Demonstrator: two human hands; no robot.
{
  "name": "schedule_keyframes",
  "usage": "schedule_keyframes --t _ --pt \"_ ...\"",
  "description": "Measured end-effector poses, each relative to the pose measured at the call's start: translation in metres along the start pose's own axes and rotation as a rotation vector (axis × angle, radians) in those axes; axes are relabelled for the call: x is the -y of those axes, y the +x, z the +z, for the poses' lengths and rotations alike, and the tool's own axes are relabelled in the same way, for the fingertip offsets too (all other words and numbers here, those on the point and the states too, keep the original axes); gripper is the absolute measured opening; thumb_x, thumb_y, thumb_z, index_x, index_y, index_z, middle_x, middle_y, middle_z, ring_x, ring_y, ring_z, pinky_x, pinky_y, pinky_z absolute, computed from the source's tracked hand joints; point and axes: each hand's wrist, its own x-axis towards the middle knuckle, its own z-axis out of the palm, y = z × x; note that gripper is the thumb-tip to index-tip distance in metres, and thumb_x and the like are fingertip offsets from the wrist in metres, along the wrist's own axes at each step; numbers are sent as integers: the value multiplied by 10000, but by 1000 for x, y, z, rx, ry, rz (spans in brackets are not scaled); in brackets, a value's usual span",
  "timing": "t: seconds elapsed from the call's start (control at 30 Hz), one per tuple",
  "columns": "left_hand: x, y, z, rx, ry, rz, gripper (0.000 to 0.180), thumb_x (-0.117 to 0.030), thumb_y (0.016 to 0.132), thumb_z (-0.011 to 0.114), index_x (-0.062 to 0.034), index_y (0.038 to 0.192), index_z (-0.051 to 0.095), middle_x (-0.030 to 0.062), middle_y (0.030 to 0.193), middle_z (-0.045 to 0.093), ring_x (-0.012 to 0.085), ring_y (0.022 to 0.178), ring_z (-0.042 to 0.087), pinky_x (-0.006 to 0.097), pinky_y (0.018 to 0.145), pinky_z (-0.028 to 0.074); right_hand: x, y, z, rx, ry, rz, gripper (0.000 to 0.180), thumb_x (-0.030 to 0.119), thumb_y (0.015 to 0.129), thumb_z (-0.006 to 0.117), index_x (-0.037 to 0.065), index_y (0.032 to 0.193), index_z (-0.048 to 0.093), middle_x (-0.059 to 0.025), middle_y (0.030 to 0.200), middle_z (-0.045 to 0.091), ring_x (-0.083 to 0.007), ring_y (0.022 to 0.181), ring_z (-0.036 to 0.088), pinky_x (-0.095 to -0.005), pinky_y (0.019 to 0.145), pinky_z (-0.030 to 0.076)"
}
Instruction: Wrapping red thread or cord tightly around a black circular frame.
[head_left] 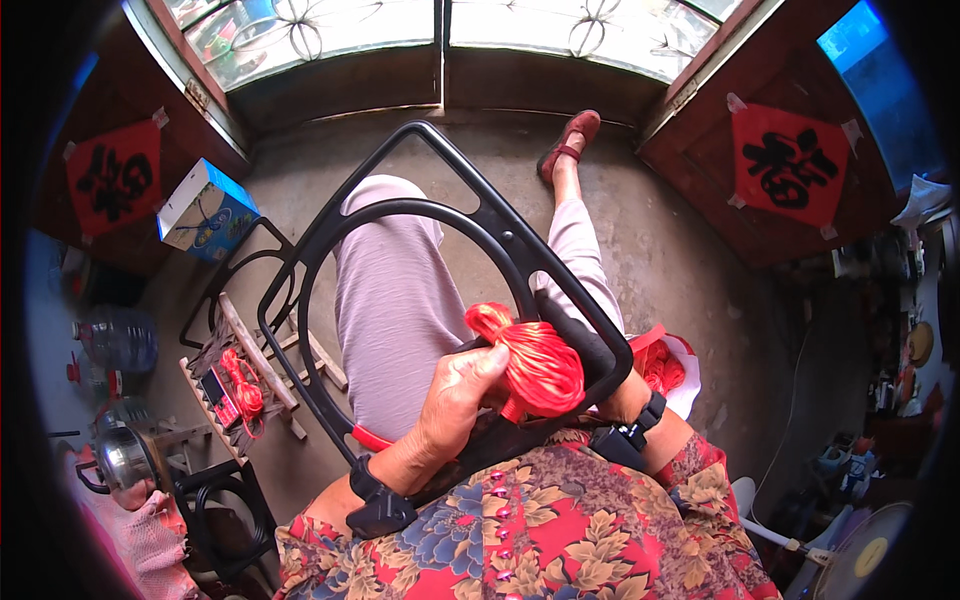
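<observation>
Far left, as I see it: a shiny silver metal pot (pixel 132 468) with a dark handle. Next, a blue-and-white cardboard box (pixel 212 212) on the floor, then a low wooden stool (pixel 256 348) carrying a loose tangle of bright red cord (pixel 240 384). Middle: a large black frame (pixel 512 233), angular outside with a round inner ring, lies across the seated person's lap. Left hand (pixel 462 388): closed on a thick, glossy red cord bundle (pixel 546 368), thumb pressed on its near side; bundle sits over the frame's lower right part. Right hand (pixel 626 397): beyond the frame's corner, fingers hidden, grip cannot be told. Far right of it: a white-and-red bag (pixel 686 392) holding more red cord.
</observation>
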Motion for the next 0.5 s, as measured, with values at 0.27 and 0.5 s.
schedule_keyframes --t 0.27,0.5 --pt "10 -1 -11 116 -578 -169 359 -255 981 357 36 1105 526 240 1030 608 321 824 648 379 760 531 34 -16 7 44 349 -61 316 325 962 467 18 1028 506 -11 790 512 -88 692 498 -230 662 411" --pt "-3 0 -7 222 -277 -203 391 -306 977 406 44 1048 565 182 881 662 206 713 662 288 703 538 62 -32 -30 -125 1056 -48 339 356 976 431 22 1007 482 -4 699 465 -78 588 452 -193 553 385"
